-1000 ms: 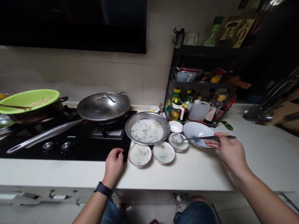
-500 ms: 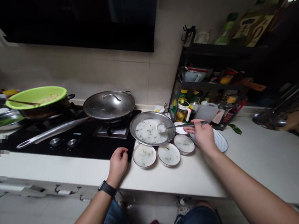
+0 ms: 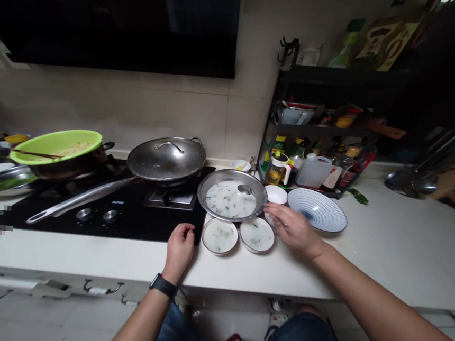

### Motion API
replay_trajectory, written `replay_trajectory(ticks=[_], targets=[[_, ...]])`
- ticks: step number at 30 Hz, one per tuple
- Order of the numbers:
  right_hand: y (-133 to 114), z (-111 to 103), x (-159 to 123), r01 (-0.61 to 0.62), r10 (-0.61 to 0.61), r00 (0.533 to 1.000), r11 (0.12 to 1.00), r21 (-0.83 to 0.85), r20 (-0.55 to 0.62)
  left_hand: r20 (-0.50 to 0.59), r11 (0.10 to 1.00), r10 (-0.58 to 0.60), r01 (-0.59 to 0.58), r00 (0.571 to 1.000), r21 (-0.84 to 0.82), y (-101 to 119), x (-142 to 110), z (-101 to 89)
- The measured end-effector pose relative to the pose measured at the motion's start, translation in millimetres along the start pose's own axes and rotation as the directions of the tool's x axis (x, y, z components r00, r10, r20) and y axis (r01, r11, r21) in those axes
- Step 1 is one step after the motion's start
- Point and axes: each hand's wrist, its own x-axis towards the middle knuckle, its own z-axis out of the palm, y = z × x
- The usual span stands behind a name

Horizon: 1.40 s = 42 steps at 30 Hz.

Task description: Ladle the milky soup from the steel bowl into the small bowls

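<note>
My right hand [image 3: 294,230] is closed at the basin's right rim, above a small bowl [image 3: 270,218] that it mostly covers. A metal ladle [image 3: 244,189] has its head in the steel basin [image 3: 205,207] of white soup with dark green bits. Its handle runs toward my right fingers and is mostly hidden there. Two small bowls of the same soup, one on the left [image 3: 219,237] and one in the middle [image 3: 257,234], sit in front of the basin. My left hand [image 3: 180,243] rests with curled fingers beside the stove's front right corner, holding nothing.
A white bowl [image 3: 276,194] and a patterned plate [image 3: 323,213] stand behind my right hand. The lidded wok [image 3: 166,160] is on the stove, its long handle pointing left and forward. A green colander [image 3: 56,147] stands farther left. Bottles fill the rack [image 3: 326,131].
My right hand has moved down and left, over the right-hand soup bowl, uncovering the patterned plate. The ladle's head has shifted slightly and looks greyer. My left hand stays put.
</note>
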Motion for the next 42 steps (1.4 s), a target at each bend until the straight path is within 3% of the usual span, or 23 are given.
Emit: replay_trajectory(ticks=[4,7,10,15,19,24,27,36,42], targets=[[0,-42,-14,-0.223,0.215,0.963,0.974,-0.031,-0.165,0.002,1.0,-0.004,0.004,1.0,0.001,0,0,-0.4],[3,-65,-34,-0.342,0.325,0.924,0.938,-0.053,-0.203,-0.003,1.0,-0.007,0.007,1.0,0.009,0,1,-0.8],[10,-72,-59,-0.402,0.386,0.905,0.914,-0.06,-0.179,-0.001,1.0,-0.004,0.004,1.0,0.022,0,1,-1.0],[21,-62,-86,-0.502,0.494,0.855,0.865,-0.01,-0.158,-0.007,1.0,0.002,-0.002,1.0,0.026,-1,1,-0.8],[24,-52,-87,-0.647,0.676,0.717,0.736,0.199,-0.169,-0.005,1.0,-0.003,0.003,1.0,0.023,-2,1,-0.4],[37,-44,-82,-0.699,0.877,0.453,0.46,0.548,-0.158,-0.001,1.0,-0.005,0.005,1.0,0.014,-3,1,-0.3],[46,-45,-81,-0.683,0.937,0.31,0.336,0.649,-0.159,0.003,1.0,-0.011,0.011,1.0,0.012,-3,1,-0.5],[34,-67,-60,-0.702,0.975,0.161,0.221,0.677,-0.151,0.013,1.0,-0.024,0.023,1.0,0.005,-3,1,-0.3],[30,-76,-24,-0.666,0.982,0.133,0.189,0.722,-0.136,0.017,1.0,-0.022,0.022,1.0,-0.003,-1,1,-1.2]])
